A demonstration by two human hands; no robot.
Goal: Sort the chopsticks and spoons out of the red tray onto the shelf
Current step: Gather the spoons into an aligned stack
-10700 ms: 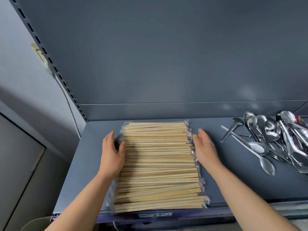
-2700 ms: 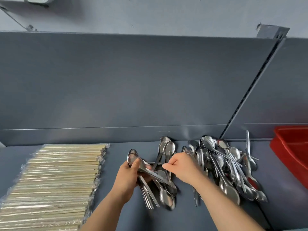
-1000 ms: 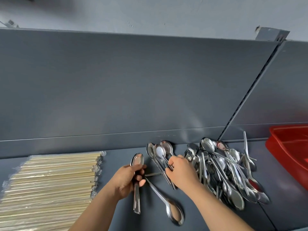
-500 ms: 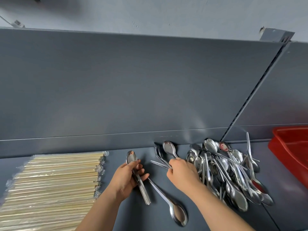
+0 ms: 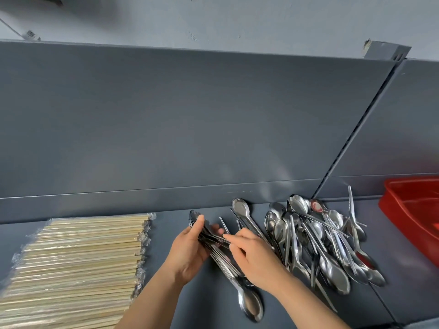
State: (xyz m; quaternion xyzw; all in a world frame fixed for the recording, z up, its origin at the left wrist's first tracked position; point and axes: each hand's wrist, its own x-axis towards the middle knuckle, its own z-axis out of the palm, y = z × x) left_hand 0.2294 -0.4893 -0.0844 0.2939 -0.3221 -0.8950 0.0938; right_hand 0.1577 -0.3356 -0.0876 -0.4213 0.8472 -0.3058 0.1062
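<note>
L hand [image 5: 188, 254] gripped a stacked spoon bundle [image 5: 219, 258]: thumb lay on top near the bowls and the fingers [image 5: 215, 227] were curled underneath. The bundle was tilted, bowls at upper left toward the back panel [image 5: 190, 115], handles running down-right between both hands. R hand [image 5: 257, 261] was just beside it on the right, its index tip touching the bundle's handles and the other fingers loosely curled. Couldn't tell whether the R fingers held anything; a couple of thin handles stuck out above them.

A single spoon [image 5: 250, 303] lay on the shelf [image 5: 164, 224] below the hands, bowl toward the camera, its handle running up under the bundle. Another spoon [image 5: 240, 207] lay by the back panel, handle going under the R hand.

A loose spoon pile [image 5: 320, 245] sat on the shelf right of the R hand, jumbled, bowls pointing both ways. The red tray [image 5: 413, 217] stood at the far right, near the pile, cut off by the frame edge, contents not visible. Wrapped chopsticks [image 5: 78, 260] lay flat in a wide batch at the shelf's left, clear of the L hand, in clear plastic.
</note>
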